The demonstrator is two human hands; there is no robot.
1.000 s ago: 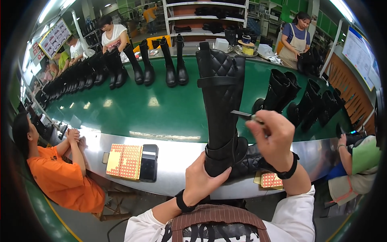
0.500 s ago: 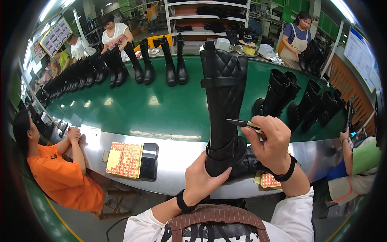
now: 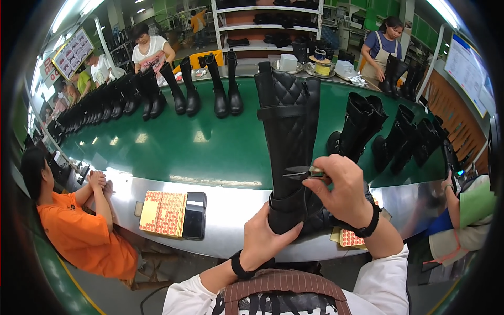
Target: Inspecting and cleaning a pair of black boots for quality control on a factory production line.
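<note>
A tall black quilted boot (image 3: 290, 131) with straps stands upright in front of me at the metal edge of the table. My left hand (image 3: 269, 234) is wrapped round its ankle and heel, thumb toward the right. In my right hand (image 3: 342, 191) is a pair of thread snips (image 3: 300, 172), pinched between thumb and fingers. The snips' two pointed blades are spread apart and lie across the lower shaft of the boot, pointing left. I cannot tell whether the blades touch the leather.
Sheets of round red stickers (image 3: 163, 212) lie beside a black phone (image 3: 195, 215) on the metal edge. More black boots (image 3: 357, 126) stand on the green table (image 3: 220, 149), right and far left. A person in orange (image 3: 84, 233) sits at left; others work across the table.
The snips' blades have spread apart. My right hand has moved slightly left and down, bringing the snips further across the boot shaft. The left hand keeps its grip.
</note>
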